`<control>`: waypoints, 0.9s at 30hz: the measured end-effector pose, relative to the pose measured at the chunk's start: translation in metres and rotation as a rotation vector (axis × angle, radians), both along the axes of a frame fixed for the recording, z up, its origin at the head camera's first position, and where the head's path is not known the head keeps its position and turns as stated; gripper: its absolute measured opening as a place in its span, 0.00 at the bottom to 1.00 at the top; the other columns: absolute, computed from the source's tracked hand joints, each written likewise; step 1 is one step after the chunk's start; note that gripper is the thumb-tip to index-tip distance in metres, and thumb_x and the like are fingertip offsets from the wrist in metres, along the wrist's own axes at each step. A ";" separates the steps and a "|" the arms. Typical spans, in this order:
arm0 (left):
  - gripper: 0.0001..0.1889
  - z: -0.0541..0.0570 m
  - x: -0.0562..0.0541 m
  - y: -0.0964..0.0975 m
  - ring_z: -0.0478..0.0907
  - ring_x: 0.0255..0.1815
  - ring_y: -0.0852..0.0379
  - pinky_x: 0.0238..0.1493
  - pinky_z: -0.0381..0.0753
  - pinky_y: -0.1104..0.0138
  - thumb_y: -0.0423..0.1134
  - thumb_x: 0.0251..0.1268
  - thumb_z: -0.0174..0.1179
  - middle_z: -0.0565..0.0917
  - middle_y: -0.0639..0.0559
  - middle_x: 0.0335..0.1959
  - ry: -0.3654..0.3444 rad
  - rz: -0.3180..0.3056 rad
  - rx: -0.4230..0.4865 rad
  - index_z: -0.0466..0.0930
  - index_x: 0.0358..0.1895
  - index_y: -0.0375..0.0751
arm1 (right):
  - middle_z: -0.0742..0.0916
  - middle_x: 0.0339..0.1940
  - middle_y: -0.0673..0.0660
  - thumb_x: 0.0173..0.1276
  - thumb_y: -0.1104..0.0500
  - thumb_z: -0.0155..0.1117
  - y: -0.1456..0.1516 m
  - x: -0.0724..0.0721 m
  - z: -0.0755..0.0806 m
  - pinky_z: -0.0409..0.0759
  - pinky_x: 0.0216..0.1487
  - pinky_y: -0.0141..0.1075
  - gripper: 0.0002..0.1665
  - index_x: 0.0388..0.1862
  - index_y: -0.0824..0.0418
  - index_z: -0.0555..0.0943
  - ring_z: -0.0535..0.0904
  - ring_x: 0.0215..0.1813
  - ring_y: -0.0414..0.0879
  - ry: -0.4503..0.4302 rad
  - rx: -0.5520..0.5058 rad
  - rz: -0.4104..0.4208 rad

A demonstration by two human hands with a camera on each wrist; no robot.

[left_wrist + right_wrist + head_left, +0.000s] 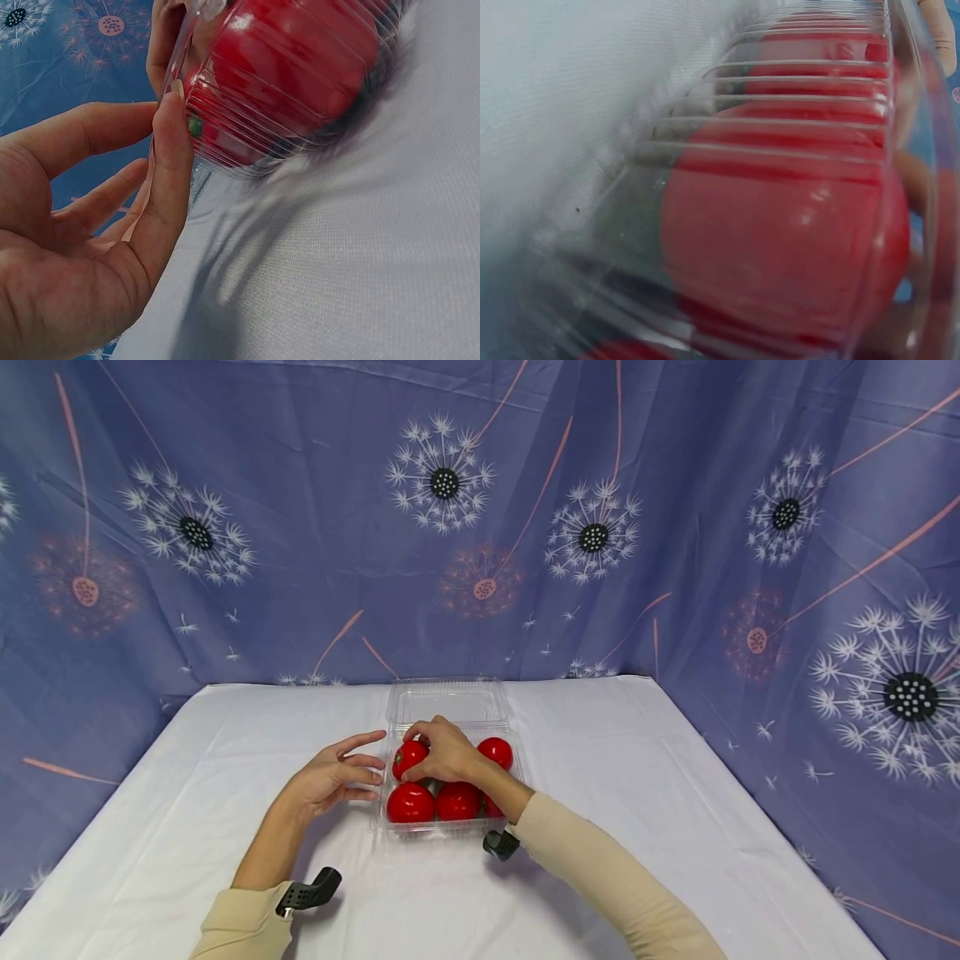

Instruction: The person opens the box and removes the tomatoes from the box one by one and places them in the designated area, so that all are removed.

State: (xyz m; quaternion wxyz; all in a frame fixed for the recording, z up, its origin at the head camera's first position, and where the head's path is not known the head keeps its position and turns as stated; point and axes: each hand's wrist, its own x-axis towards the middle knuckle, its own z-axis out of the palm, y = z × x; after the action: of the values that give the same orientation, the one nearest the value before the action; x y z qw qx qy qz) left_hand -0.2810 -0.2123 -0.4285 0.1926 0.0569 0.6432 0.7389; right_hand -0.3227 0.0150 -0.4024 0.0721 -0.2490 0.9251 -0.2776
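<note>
The right hand (448,755) grasps a red tomato (407,763), its thumb and fingers curled about the fruit, whose green stem end faces toward the left hand (330,777). This tomato sits in the back corner of a clear plastic box (442,827), on the side nearer the left hand. Just in front of the right hand, in the same box, are a front tomato (411,802) and, beside it, a middle tomato (458,801); another tomato (491,808) is partly hidden under the right wrist, and a back tomato (495,752) rests to the right of that hand. The left hand is released, its fingers extended and spread, with fingertips at the box's side wall. Beyond both hands, the box's clear lid (448,703) lies folded back, open. A white cloth (637,760) covers the worktop under the hands, and past the lid hangs a blue curtain (315,510) patterned with dandelions. Each wrist carries a black device, next to a beige sleeve (600,868).
</note>
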 end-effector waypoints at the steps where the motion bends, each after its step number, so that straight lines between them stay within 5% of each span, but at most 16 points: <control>1: 0.43 0.000 0.000 0.000 0.85 0.37 0.56 0.40 0.90 0.60 0.23 0.62 0.62 0.82 0.45 0.45 -0.004 0.003 0.001 0.53 0.80 0.38 | 0.80 0.49 0.54 0.53 0.47 0.80 0.000 0.001 0.001 0.82 0.49 0.39 0.34 0.59 0.48 0.81 0.77 0.50 0.46 0.002 0.011 0.005; 14: 0.43 -0.001 0.000 -0.001 0.85 0.38 0.57 0.40 0.90 0.61 0.24 0.63 0.61 0.82 0.46 0.46 -0.002 -0.012 0.010 0.53 0.81 0.38 | 0.82 0.56 0.53 0.59 0.42 0.76 0.000 0.007 0.007 0.82 0.58 0.41 0.35 0.64 0.47 0.77 0.78 0.57 0.48 0.059 0.148 0.042; 27: 0.42 -0.001 0.001 -0.001 0.85 0.37 0.57 0.41 0.90 0.60 0.24 0.63 0.60 0.83 0.47 0.45 0.007 -0.014 0.010 0.53 0.80 0.38 | 0.85 0.52 0.52 0.56 0.44 0.79 -0.003 0.004 0.005 0.83 0.55 0.39 0.34 0.61 0.50 0.80 0.79 0.55 0.48 0.037 0.092 0.011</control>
State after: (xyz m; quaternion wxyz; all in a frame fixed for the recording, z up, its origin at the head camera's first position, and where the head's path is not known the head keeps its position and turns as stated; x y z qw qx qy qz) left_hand -0.2803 -0.2128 -0.4295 0.1950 0.0649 0.6398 0.7405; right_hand -0.3184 0.0122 -0.3976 0.0676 -0.2555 0.9367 -0.2296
